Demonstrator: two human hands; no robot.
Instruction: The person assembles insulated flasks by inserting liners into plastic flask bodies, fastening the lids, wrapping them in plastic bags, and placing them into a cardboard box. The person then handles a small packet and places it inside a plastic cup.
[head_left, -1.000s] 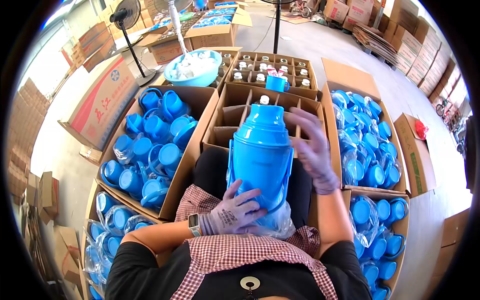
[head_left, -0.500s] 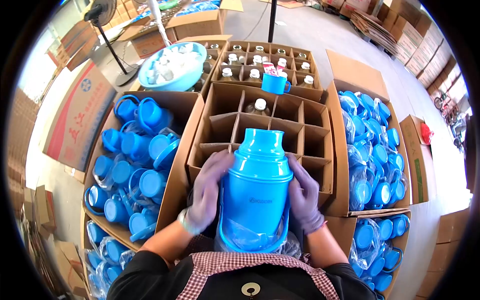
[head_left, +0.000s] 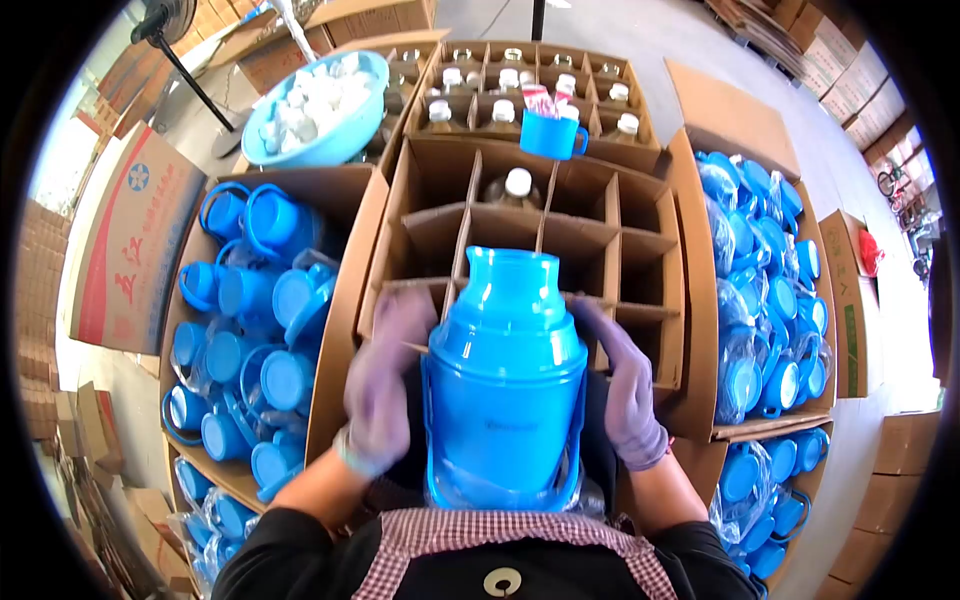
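The blue flask (head_left: pixel 505 395) is being flanked by open left hand (head_left: pixel 383 380) and right hand (head_left: pixel 627 395), grip contact unclear, best steadied evenly.

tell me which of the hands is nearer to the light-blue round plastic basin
Left. The purple-gloved left hand is below and slightly right of the basin in view; the purple-gloved right hand is farther right, beyond the shiny blue plastic flask.

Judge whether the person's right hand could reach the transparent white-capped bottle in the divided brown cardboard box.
Probably yes: the right hand looks open beside the shiny blue plastic flask, and the bottle has its cap uncovered.
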